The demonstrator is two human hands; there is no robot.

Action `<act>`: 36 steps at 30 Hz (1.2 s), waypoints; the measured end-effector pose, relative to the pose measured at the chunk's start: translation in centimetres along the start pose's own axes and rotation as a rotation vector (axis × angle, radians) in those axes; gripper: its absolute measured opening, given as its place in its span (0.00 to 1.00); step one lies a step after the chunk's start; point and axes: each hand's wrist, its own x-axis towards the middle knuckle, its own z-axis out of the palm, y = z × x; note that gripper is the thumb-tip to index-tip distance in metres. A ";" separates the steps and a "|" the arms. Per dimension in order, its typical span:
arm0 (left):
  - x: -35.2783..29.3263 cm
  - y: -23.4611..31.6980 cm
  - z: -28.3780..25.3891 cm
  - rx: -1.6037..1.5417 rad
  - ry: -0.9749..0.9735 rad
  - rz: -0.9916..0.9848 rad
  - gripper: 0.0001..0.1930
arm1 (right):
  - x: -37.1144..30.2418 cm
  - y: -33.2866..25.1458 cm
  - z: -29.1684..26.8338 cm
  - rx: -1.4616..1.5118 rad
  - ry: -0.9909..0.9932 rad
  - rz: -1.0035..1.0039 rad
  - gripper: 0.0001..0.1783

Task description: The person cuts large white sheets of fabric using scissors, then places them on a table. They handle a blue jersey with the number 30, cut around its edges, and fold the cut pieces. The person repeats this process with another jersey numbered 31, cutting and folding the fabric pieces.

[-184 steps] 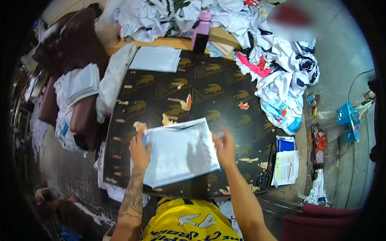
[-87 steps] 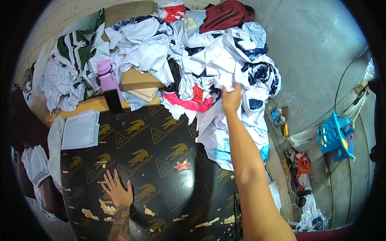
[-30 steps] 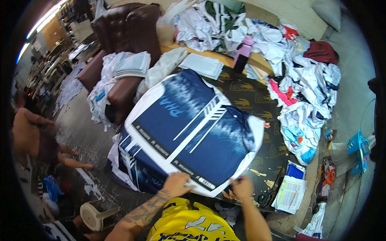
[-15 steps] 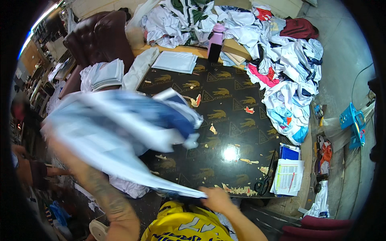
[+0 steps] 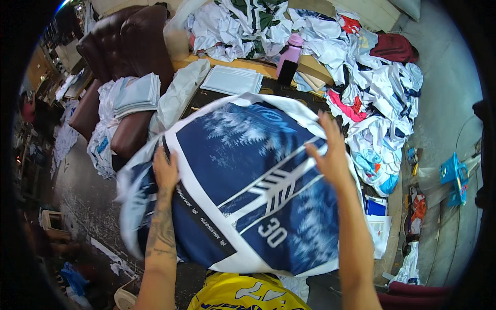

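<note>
A large navy printed fabric panel [image 5: 227, 139] with white borders, pale tree patterns and grey-white stripes lies spread out before me, covering most of the dark table. Its left side is bunched and blurred, and its upper edge billows. My left hand [image 5: 166, 170] rests on the left part of the panel with fingers stretched and thumb apart. Near the upper right edge, my right hand [image 5: 331, 150] touches the cloth, thumb spread away from the raised fingers. Both forearms reach over the fabric.
Folded pale cloths [image 5: 232, 80] lie at the table's far edge, beside a pink bottle [image 5: 290, 54] and a black phone [image 5: 287, 72]. Heaped white garments [image 5: 382, 82] line the back and right. Papers [image 5: 380, 232] sit at right; a brown armchair [image 5: 124, 46] stands at left.
The fabric, swinging in a blur at the left, has come down spread across the table, its navy print facing up. My right hand has moved from the near edge to the far right.
</note>
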 end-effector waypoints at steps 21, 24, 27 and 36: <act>11.2 0.4 13.0 0.555 -0.281 0.360 0.48 | -23.8 -2.3 13.6 -0.342 -0.501 0.651 0.52; 15.0 7.1 19.8 0.512 -0.300 0.359 0.50 | -19.1 3.6 12.2 -0.390 -0.400 0.585 0.51; 18.3 13.8 24.1 0.427 -0.588 0.297 0.54 | -14.2 10.1 9.2 -0.289 -0.387 0.696 0.48; -8.6 12.7 10.9 0.063 -0.387 0.322 0.43 | -35.8 5.4 0.5 -0.392 -0.069 0.938 0.45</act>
